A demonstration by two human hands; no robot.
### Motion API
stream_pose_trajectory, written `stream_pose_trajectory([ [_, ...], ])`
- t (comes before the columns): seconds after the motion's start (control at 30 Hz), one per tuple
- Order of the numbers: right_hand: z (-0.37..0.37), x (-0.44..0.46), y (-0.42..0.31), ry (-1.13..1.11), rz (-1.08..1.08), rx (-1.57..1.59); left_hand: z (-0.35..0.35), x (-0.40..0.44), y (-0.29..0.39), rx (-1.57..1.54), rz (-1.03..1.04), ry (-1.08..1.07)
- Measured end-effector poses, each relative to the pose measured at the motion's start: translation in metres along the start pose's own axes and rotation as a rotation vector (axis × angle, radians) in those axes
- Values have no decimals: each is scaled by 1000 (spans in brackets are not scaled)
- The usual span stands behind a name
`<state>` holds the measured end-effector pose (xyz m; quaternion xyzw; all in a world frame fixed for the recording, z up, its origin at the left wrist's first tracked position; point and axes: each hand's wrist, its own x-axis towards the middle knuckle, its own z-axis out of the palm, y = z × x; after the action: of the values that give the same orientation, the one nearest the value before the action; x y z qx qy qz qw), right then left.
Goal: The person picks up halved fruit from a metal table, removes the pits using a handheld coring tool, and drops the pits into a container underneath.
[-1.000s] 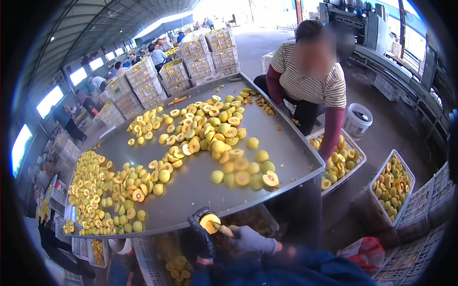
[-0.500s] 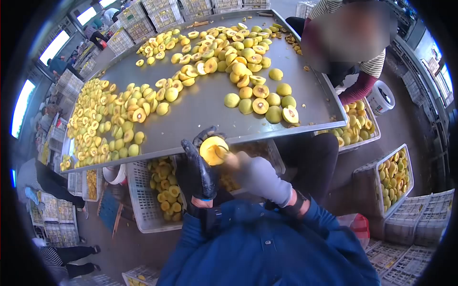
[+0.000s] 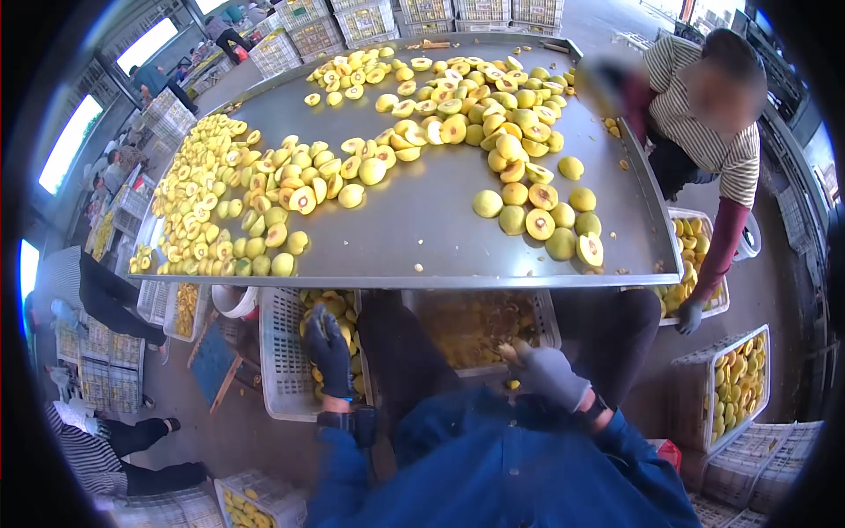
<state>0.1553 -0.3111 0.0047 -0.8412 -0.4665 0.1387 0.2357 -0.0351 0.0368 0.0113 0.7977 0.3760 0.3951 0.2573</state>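
Observation:
My left hand [image 3: 329, 354], in a dark glove, is over the white crate of fruit halves [image 3: 283, 387] below the table, fingers apart and nothing seen in them. In a grey glove, my right hand [image 3: 547, 374] is closed on a small tool with a light handle [image 3: 512, 352], near the front of a bin of scraps [image 3: 475, 330]. Yellow-green fruit halves [image 3: 539, 223] lie cut side up and down on the metal table [image 3: 422, 246] in front of me.
Across the table's right corner a co-worker in a striped top [image 3: 704, 114] reaches to a crate of fruit [image 3: 695, 255]. Another full crate [image 3: 739, 378] stands at the right. Stacked crates [image 3: 365, 22] line the far side. A blue stool [image 3: 213, 368] is at the lower left.
My left hand has moved left and down from the table's edge, and the fruit half is no longer in it. My right hand moved right and lower. The view has shifted.

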Motion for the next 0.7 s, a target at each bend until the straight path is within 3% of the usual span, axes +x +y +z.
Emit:
stream_pose_trajectory([
  [0.17,22,-9,15,-120,-42,-11,40,104,13,163,398,-32],
  [0.23,42,-19,26,-113,-19,211,94,157,-17,262,468,-68],
  [0.3,43,-13,29,-93,32,228,148,201,-41,373,391,-158],
  [0.37,27,-8,16,-72,107,49,179,234,-43,575,350,-232],
  [0.5,53,-19,44,-8,67,60,201,241,-24,776,183,-339],
  [0.6,19,11,17,-1,154,143,203,229,-42,567,210,-381],
  [0.63,20,16,17,1,122,152,194,221,-37,306,183,-392],
  [0.7,9,33,3,-12,140,253,174,189,-21,-519,-217,-481],
])
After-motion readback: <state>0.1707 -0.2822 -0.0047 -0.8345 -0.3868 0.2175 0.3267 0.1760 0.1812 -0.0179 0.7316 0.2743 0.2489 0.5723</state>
